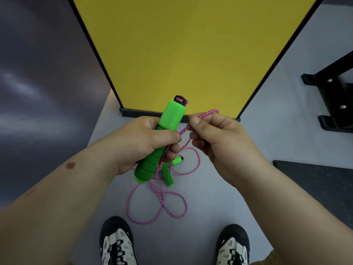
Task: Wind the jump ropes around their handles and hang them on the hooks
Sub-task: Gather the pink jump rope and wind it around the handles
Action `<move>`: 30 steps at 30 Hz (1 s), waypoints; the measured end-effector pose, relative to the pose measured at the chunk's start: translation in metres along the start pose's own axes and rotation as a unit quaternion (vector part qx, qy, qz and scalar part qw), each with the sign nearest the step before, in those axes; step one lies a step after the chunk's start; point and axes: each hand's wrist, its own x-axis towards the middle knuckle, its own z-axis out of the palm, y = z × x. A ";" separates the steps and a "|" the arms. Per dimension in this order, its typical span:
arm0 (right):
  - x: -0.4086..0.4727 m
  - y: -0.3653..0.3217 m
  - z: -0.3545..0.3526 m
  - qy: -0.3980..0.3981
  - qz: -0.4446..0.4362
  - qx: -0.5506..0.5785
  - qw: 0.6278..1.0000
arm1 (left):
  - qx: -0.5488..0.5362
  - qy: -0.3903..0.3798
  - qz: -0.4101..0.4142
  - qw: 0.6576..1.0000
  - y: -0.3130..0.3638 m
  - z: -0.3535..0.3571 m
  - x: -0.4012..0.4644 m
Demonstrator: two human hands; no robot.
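Left hand grip closed around green handle; right hand grip pinches pink rope; second handle, rope loops on floor.

The left hand covers the middle of the green handle, so any windings there cannot be seen. The second handle lies on the floor partly behind the first, its upper part hidden. The pink rope disappears inside the right hand. The yellow panel is cut off at the top edge, the black frame at the right edge. Both shoes run off the bottom. The left wall is blurred.
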 end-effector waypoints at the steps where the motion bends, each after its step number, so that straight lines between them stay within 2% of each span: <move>1: 0.001 -0.001 -0.002 0.015 -0.004 0.009 1.000 | 0.003 0.000 0.001 1.000 0.000 0.000 0.000; 5: 0.004 -0.007 -0.007 0.074 -0.017 0.043 0.996 | 0.013 -0.005 0.004 1.000 -0.001 -0.001 0.000; 7: 0.004 -0.008 -0.007 0.077 -0.015 0.054 0.995 | 0.017 -0.004 0.007 1.000 0.000 -0.002 0.000; 11: 0.002 -0.006 -0.004 0.034 0.013 0.055 0.998 | 0.000 0.003 0.009 1.000 0.001 0.000 -0.001; 16: -0.004 0.001 0.004 -0.049 0.030 -0.001 0.998 | -0.005 0.007 0.007 1.000 0.003 0.002 -0.002; 24: 0.007 -0.011 -0.010 0.079 -0.014 0.071 0.994 | 0.002 0.000 0.003 1.000 0.002 0.000 -0.001; 27: 0.007 -0.013 -0.012 0.076 -0.011 0.081 0.994 | 0.016 -0.003 0.009 1.000 0.002 0.000 -0.001; 30: 0.004 -0.011 -0.008 0.031 0.013 0.071 0.997 | 0.016 -0.003 0.010 1.000 0.002 0.001 -0.001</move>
